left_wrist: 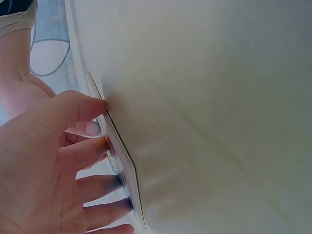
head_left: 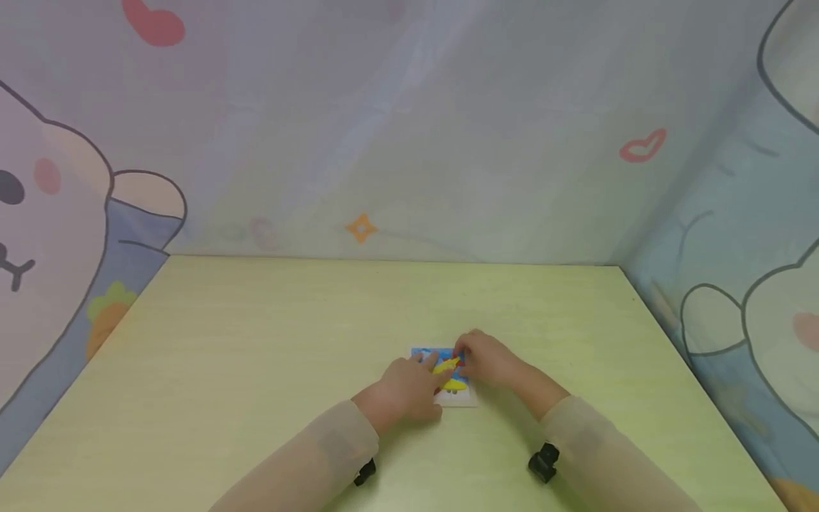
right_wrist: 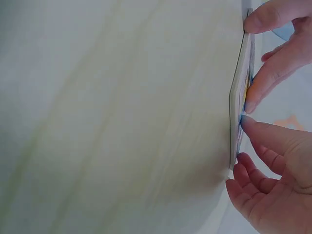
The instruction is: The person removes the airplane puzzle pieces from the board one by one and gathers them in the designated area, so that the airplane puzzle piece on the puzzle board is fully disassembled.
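A small, flat picture board point(head_left: 459, 400) with a pale border and a blue, yellow and red picture lies on the table. My left hand point(head_left: 409, 387) rests over its left part, fingers spread and fairly straight. In the left wrist view the left thumb point(left_wrist: 90, 106) touches the board's near edge, and the other fingertips reach its face. At the far right corner is my right hand point(head_left: 489, 360), fingers bent. Its thumb point(right_wrist: 265, 131) touches the face in the right wrist view. A red bit shows by those fingertips; whether it is loose or printed, I cannot tell.
The pale wooden table point(head_left: 256, 334) extends on all sides of the board. Behind it hangs a printed cloth point(head_left: 409, 142), and cartoon-patterned cloth also runs along the right side. A small black device point(head_left: 544, 463) hangs under the right sleeve.
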Available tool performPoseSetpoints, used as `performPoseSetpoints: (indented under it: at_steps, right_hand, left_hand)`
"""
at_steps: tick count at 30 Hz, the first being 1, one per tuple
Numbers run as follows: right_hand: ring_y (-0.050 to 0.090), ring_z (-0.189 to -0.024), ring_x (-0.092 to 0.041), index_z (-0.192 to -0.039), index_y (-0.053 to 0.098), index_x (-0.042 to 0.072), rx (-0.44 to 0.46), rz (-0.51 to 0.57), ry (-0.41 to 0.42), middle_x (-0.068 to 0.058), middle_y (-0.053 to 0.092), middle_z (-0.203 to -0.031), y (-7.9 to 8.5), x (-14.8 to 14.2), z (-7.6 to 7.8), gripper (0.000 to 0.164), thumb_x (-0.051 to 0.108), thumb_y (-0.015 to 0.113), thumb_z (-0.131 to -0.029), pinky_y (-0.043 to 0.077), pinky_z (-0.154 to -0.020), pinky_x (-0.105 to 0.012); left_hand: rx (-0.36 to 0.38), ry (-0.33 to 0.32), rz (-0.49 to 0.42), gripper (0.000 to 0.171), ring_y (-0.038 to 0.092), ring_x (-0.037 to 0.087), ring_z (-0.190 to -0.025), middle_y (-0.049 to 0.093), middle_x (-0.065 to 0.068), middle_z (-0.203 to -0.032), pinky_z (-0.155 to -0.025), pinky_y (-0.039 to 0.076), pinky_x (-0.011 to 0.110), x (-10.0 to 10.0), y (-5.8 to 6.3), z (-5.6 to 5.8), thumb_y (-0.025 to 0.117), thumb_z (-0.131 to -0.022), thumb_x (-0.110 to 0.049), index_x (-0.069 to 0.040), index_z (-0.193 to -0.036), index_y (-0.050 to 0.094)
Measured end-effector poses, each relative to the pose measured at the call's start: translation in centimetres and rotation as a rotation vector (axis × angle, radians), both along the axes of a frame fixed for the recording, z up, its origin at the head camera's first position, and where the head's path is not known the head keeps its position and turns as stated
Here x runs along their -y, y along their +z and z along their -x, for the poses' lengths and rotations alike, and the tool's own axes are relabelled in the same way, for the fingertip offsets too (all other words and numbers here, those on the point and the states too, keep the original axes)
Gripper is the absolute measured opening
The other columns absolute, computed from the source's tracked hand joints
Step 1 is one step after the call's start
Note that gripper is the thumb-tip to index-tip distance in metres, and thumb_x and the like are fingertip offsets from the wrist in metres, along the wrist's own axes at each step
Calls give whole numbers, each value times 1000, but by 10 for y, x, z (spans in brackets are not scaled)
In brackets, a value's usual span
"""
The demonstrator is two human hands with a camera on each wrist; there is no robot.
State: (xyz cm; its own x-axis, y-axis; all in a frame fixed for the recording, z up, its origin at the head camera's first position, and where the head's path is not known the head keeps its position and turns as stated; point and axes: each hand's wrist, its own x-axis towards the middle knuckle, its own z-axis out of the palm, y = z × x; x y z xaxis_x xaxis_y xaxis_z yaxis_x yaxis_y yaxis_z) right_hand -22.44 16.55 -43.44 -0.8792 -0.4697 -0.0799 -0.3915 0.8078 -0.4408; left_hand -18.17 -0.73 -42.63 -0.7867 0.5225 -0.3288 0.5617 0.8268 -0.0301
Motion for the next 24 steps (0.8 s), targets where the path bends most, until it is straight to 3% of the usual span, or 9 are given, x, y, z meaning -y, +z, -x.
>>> performPoseSetpoints:
  at_steps: [5, 10, 12, 17, 24]
  right_hand:
    - [50, -93, -22, -97, 61, 7, 44, 49, -3, -6, 52, -99, -2, -2, 2, 24, 9, 74, -78, 43, -84, -40]
    - [52, -95, -24, -115, 57, 3, 65, 99, 0, -9, 50, -105, -4, -6, 3, 41, 8, 73, -78, 45, -84, -40]
    - [54, -96, -25, -118, 58, 1, 80, 136, -15, -11, 52, -107, -5, -8, 5, 39, 7, 70, -81, 46, -83, -40]
    - [58, -98, -27, -105, 66, 2, 143, 250, -89, -9, 62, -104, -8, -14, 11, 18, 5, 62, -87, 47, -85, -40]
    - [57, -98, -26, -110, 65, -2, 199, 292, -125, -10, 65, -103, -5, -15, 14, 23, 8, 59, -90, 45, -87, -41]
  left_hand:
    - [-1, 0, 6, 66, 31, 27, -134, 25, 3, -151, -95, 40, 41, 1, -1, -2, 54, -86, -46, -33, -146, 30]
    - [-4, -1, 9, 66, 32, 27, -133, 26, 3, -151, -94, 41, 40, 2, 1, -3, 54, -86, -46, -33, -146, 31]
    - [-7, -3, 8, 66, 32, 27, -133, 26, 3, -151, -94, 40, 40, 2, 1, -4, 54, -86, -47, -33, -146, 31]
    - [-10, 0, 14, 65, 31, 26, -134, 26, 3, -151, -96, 39, 39, 3, 3, -4, 54, -86, -46, -33, -146, 31]
    - [12, 9, -11, 65, 31, 26, -134, 26, 3, -151, -97, 38, 41, 3, 1, -5, 55, -85, -45, -33, -145, 32]
